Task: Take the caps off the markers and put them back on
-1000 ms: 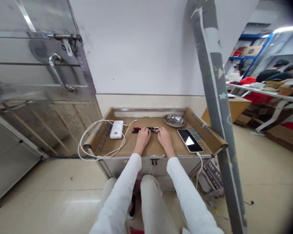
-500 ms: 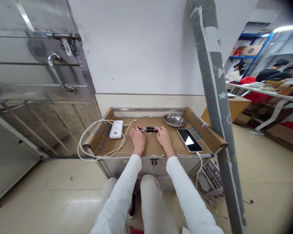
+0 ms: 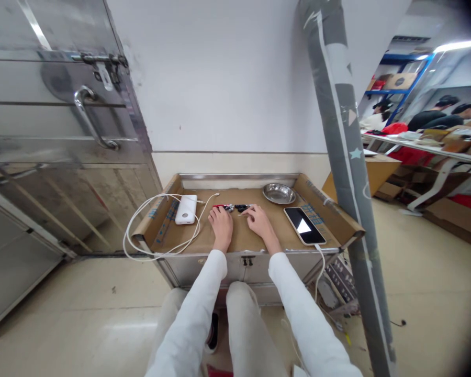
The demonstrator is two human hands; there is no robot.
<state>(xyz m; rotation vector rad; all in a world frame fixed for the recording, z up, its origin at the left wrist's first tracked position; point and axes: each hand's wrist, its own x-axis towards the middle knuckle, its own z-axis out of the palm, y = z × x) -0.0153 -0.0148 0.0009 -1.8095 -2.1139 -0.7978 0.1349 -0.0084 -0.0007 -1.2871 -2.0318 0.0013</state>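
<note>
Beside the pens, right hand has shifted left.

On the desk, the pens lay at the middle, just behind the left hand and the right hand. The power bank sat to their left, and its cable looped over the desk's left edge. The bowl stood behind and to the right of the pens, with the phone before it.
</note>
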